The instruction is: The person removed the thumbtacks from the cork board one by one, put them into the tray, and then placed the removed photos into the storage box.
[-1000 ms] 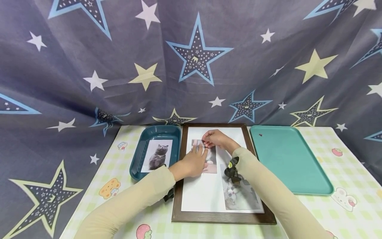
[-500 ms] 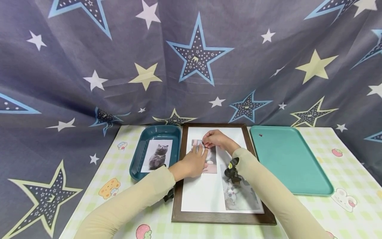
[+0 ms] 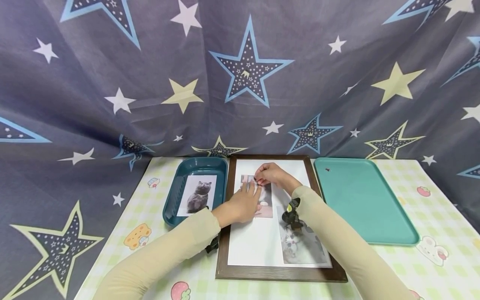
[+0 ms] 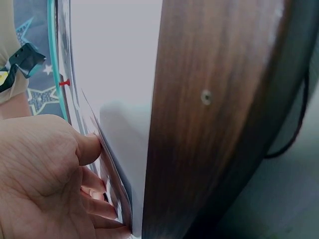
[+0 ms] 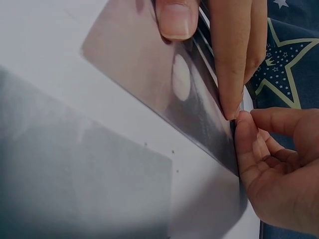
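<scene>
A photo with pink and grey tones lies on the white board inside a brown wooden frame. My left hand rests on it with fingers spread, pressing its upper part. The left thumb lies flat on the photo in the right wrist view. Beside the left fingertips, my right hand pinches with thumb and index finger at the photo's upper edge. A small dark thing shows at those fingertips, mostly hidden; I cannot tell its kind.
A second photo, of a pale cat, lies lower right on the board, partly under the right forearm. Left of the frame, a dark blue tray holds a grey cat photo. On the right, a teal tray bears a red push pin.
</scene>
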`<state>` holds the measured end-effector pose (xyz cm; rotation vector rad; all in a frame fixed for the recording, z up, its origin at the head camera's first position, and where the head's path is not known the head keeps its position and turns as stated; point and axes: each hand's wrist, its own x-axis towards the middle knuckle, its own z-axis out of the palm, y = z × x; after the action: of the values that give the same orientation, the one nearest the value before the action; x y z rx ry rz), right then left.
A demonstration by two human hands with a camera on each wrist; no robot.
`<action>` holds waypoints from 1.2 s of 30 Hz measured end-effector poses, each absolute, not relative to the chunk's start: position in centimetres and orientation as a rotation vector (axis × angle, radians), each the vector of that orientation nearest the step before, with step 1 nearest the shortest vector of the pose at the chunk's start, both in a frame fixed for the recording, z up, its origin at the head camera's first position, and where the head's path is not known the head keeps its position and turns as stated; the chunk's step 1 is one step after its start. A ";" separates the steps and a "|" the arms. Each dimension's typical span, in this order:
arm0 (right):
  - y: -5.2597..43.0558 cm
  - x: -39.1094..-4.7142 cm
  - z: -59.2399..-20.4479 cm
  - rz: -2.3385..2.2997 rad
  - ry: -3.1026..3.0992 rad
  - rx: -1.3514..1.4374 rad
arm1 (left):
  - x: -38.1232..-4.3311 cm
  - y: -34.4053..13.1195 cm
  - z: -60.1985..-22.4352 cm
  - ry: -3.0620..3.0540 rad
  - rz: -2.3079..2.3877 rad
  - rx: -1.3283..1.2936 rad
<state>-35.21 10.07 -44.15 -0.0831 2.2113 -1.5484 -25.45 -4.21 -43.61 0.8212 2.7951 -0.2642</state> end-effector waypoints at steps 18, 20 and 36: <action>10.1 -35.2 -44.2 -1.520 2.247 -0.107 | -25.5 -4.2 -43.9 2.786 -0.298 0.828; 10.1 -35.2 -44.2 -1.522 2.245 -0.106 | -25.5 -4.2 -43.9 2.783 -0.291 0.823; 10.1 -35.1 -44.2 -1.534 2.238 -0.094 | -25.5 -4.1 -43.7 2.777 -0.290 0.807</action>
<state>-35.11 10.11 -44.19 -0.0937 2.2384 -1.5336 -25.53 -4.11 -43.74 0.8071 2.7765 -0.2898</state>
